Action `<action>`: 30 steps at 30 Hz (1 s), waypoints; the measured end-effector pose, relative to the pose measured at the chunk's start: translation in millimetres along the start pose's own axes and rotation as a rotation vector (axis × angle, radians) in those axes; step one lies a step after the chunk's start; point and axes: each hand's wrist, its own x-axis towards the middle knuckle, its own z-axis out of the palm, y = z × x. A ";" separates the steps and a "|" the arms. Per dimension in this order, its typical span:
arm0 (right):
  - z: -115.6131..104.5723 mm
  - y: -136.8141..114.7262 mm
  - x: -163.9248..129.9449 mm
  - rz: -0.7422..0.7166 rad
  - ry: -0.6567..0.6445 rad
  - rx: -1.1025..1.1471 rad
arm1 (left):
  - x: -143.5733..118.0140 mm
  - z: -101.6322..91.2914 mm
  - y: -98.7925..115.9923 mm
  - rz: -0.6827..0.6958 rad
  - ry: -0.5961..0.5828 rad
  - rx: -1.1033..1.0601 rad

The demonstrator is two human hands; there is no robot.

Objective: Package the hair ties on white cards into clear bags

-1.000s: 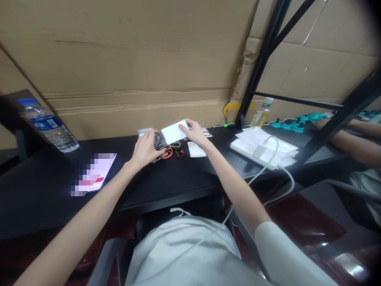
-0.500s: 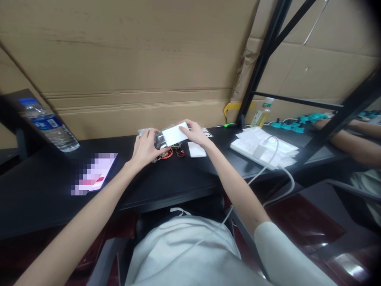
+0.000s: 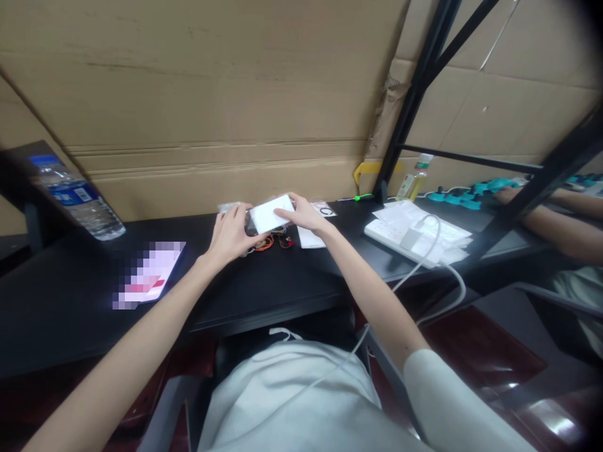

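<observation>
White slab (image 3: 271, 215) is mid-view, btwn the two hands, over the rear part of the tabletop (image 3: 282, 282) — tilted, R end higher in view. Can't tell if its underside touches anything. R hand (image 3: 305, 213): thumb pressed on the slab's upper face nr its R end, other fingers tucked behind, pinching it. L hand (image 3: 230, 232): fingers arched on the far side, thumb on the near side, closed round a dark shiny pouch (image 3: 250, 220) at the slab's L end; can't tell if the slab sits in the pouch or over it.

Just below the slab in view: orange coil (image 3: 264, 243) by the L thumb, then a small red piece (image 3: 289, 243). White pad (image 3: 311, 238) is next to these, partly hidden by the R hand.

Edges: cardboard wall (image 3: 235, 94) stands close behind the hands, so rear depth is short. Front edge is well nearer the body, w/ a wide strip of black surface btwn. L side: lit phone (image 3: 153, 270) lies nr the L forearm, well apart from the fingers; water bottle (image 3: 80, 198) is farther L. R side: papers (image 3: 424, 220) on a white block, well apart from the R hand — pale cable (image 3: 456, 301) loops down past the front edge.
</observation>
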 end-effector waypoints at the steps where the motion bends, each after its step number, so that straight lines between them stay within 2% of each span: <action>1: 0.9 0.0 -0.6 0.024 -0.019 0.027 | 0.0 -0.2 0.1 0.006 0.000 -0.003; 6: 10.2 -3.3 -3.6 0.009 -0.080 0.060 | 0.4 -1.6 0.7 0.027 -0.008 -0.030; 18: 15.9 -5.3 -4.0 -0.131 0.034 -0.166 | 1.5 -1.5 2.2 0.035 0.027 -0.036; 25: 16.8 -5.1 -4.0 -0.187 0.060 -0.217 | 0.5 -0.8 0.2 0.069 0.064 -0.023; 30: 21.1 -1.1 -1.8 -0.211 0.066 -0.245 | -0.4 -0.2 -0.8 0.071 0.049 -0.019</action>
